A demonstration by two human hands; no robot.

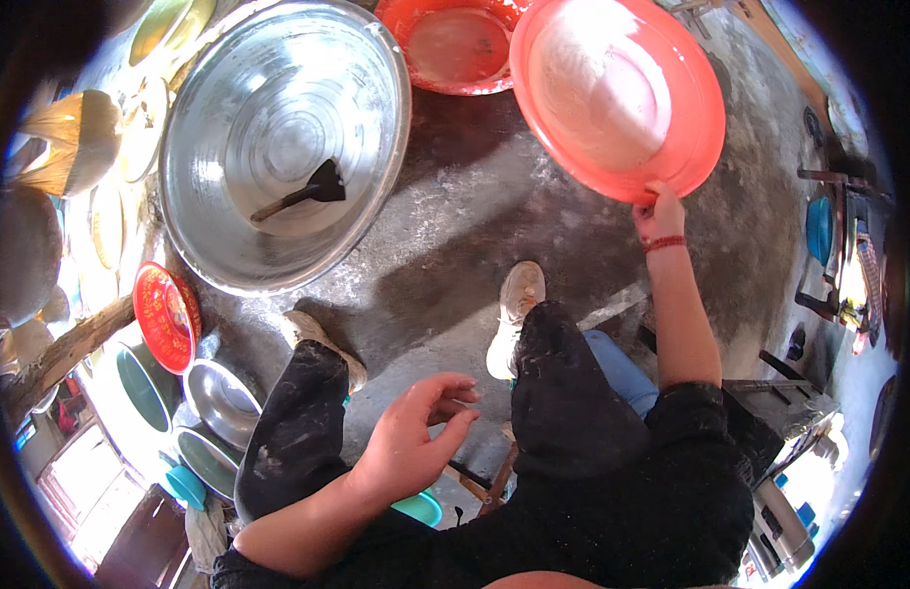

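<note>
Pink basin (685, 108) is at the far right of the floor, its near rim in the R hand (659, 214), w/ thumb & fingers pinching the edge; looks tilted, but can't tell if it's fully off the floor. L hand (420, 437) is near, just left of ctr, holding nothing, fingers half curled, thumb apart. Progress, judged from this view only: grip on the pink basin is done, & there's a pale patch inside, maybe wet residue, maybe glare. Prob. mid-handling, since it isn't let go of yet; how much is left can't be told. Scraper (322, 185) lies loose in the big metal basin (278, 108), far left, no hand on it. Counts, approx. for the cluttered edges: 1 pink basin; 1 red basin (455, 86), far side, just left of the pink one; 1 big metal basin; 1 scraper, dark blade; 1 patterned red basin (167, 316), left; 1 small metal basin (222, 401), nearer than that; 2 greenish basins beside it, one left (146, 388), one nearer (208, 459); 2 shoes, left (327, 348) & right (519, 314); 1 red wristband (666, 242), R wrist. Stuff along the far left rim too blurred/bright to count.
</note>
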